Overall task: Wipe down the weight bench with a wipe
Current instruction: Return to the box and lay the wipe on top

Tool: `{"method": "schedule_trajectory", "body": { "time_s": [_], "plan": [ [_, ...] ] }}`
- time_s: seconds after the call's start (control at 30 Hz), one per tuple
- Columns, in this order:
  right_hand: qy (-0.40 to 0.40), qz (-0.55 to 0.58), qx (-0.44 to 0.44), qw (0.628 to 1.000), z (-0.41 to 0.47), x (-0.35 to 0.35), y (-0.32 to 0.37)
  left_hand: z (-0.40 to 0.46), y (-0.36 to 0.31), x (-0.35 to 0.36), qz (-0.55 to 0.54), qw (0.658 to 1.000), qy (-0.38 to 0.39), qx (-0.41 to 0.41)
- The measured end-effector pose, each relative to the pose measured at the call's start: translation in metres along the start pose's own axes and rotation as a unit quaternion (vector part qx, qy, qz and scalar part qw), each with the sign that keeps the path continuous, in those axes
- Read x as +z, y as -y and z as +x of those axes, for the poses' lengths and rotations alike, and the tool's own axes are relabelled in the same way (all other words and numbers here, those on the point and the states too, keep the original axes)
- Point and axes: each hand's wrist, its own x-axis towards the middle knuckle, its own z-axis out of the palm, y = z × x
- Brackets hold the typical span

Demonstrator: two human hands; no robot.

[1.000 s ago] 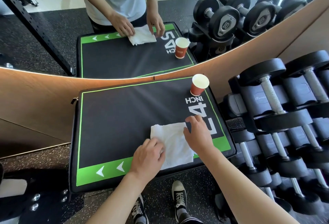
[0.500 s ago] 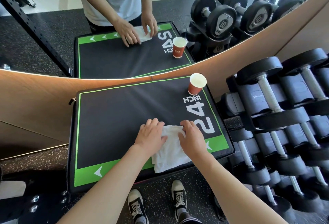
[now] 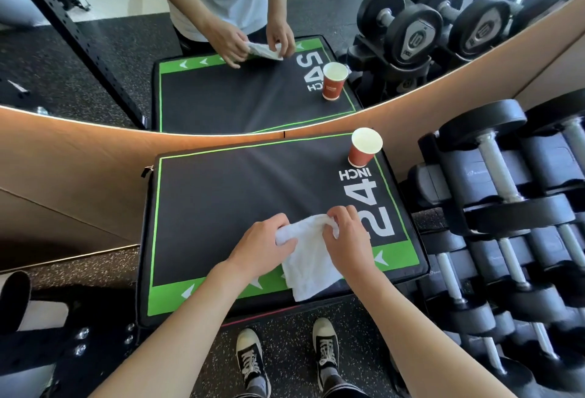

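A black padded bench top [image 3: 221,201] with green borders and a white "24 INCH" print lies in front of me. A white wipe [image 3: 308,258] is bunched up near its front right part, with one end hanging over the front edge. My left hand [image 3: 262,247] grips the wipe's left side with curled fingers. My right hand [image 3: 346,239] pinches its upper right part. Both hands are close together on the pad.
A red paper cup [image 3: 362,150] stands upright at the pad's far right corner. A rack of black dumbbells [image 3: 506,207] fills the right side. A mirror [image 3: 221,49] behind the pad reflects the scene. My shoes [image 3: 326,353] stand on the speckled floor below.
The wipe lay flat and spread a second ago; my hands have drawn together and gathered it into a bunch. My left hand moved up from the front edge.
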Motion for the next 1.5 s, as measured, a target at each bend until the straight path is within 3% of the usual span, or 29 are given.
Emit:
{"method": "schedule_trajectory", "body": {
  "time_s": [0.13,0.33,0.5,0.63,0.73,0.83,1.07,1.33,1.5],
  "plan": [
    [0.011,0.04,-0.02,0.999,0.01,0.006,0.016,-0.006,0.005,-0.017,0.045,0.997,-0.049,-0.033],
    [0.068,0.061,-0.103,0.99,0.033,0.025,0.058,-0.008,0.036,-0.05,0.005,0.985,-0.082,-0.154],
    [0.105,0.03,-0.132,0.985,0.046,0.043,0.094,-0.016,0.064,-0.066,0.154,0.96,-0.147,-0.184],
    [0.124,-0.062,-0.142,0.98,0.034,0.05,0.103,-0.028,0.074,-0.056,0.226,0.955,-0.159,-0.112],
    [0.145,-0.117,-0.136,0.973,0.013,0.058,0.099,-0.025,0.074,-0.047,0.243,0.964,-0.105,0.0],
    [0.15,-0.155,-0.121,0.969,-0.005,0.066,0.093,-0.017,0.071,-0.043,0.259,0.963,-0.063,0.05],
    [0.176,-0.187,-0.146,0.955,-0.006,0.084,0.101,-0.023,0.087,-0.041,0.28,0.957,-0.076,-0.012],
    [0.223,-0.185,-0.245,0.925,0.058,0.121,0.154,-0.027,0.113,-0.079,0.319,0.932,-0.126,-0.116],
    [0.243,-0.176,-0.262,0.917,0.071,0.146,0.177,-0.014,0.144,-0.109,0.282,0.951,-0.126,-0.029]
  ]
}}
